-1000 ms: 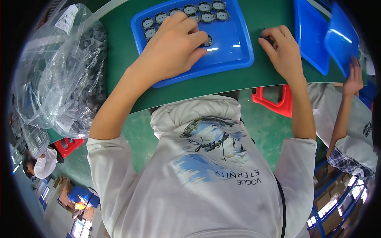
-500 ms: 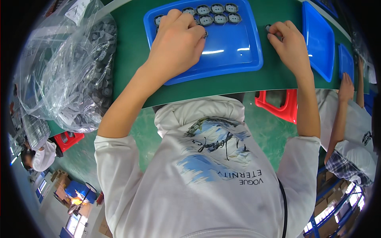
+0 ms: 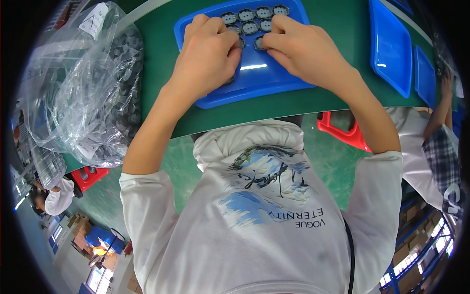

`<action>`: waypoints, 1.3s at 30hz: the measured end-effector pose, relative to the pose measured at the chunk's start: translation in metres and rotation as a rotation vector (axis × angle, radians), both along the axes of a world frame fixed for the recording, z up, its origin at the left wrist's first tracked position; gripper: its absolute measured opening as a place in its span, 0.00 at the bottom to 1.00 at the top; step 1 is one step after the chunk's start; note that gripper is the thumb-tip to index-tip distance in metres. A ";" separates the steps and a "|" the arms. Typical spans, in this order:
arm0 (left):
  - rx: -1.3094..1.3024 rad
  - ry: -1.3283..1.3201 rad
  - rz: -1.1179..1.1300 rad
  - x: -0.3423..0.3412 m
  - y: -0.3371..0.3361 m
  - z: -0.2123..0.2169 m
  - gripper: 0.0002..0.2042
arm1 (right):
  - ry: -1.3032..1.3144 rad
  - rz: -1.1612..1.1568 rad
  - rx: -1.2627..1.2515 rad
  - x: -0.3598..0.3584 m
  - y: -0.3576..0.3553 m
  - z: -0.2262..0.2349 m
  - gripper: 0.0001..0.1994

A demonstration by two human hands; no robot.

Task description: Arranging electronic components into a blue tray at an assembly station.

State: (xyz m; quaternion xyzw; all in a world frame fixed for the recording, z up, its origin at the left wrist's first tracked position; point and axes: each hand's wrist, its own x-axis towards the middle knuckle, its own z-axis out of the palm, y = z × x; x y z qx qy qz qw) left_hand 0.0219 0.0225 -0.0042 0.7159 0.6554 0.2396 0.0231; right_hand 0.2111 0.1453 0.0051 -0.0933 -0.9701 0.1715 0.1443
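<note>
A blue tray [image 3: 245,93] lies in front of me on the green table, with rows of small rounded grey plastic parts [image 3: 249,27] with dark rims along its far side. My right hand [image 3: 306,51] pinches one grey part [image 3: 259,42] down in the tray, just under the others. Beside it on the left, my left hand [image 3: 205,54] reaches over the tray with curled fingers. The edge of a part shows at its fingertips, but the fingers hide what they hold. Another dark part [image 3: 229,80] peeks out below the left palm.
A large clear plastic bag [image 3: 93,93] full of grey parts stands at the left. Two more blue trays [image 3: 391,49] lie to the right, near another person's arm [image 3: 443,100]. A red stool [image 3: 342,130] sits below the table edge.
My right hand has moved left from the table beside the tray into it, bringing a grey part along. My left hand stays over the tray. The person at the right has drawn a hand back.
</note>
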 end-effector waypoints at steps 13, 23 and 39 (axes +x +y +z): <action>-0.024 -0.051 0.017 -0.002 -0.002 -0.003 0.02 | -0.036 -0.042 -0.016 -0.014 -0.002 -0.017 0.06; -0.021 -0.145 0.019 -0.020 -0.012 0.008 0.07 | 0.033 -0.026 -0.051 -0.011 0.006 -0.018 0.07; 0.026 -0.032 -0.057 -0.007 0.000 -0.008 0.05 | 0.269 -0.668 -0.324 0.066 0.048 -0.041 0.10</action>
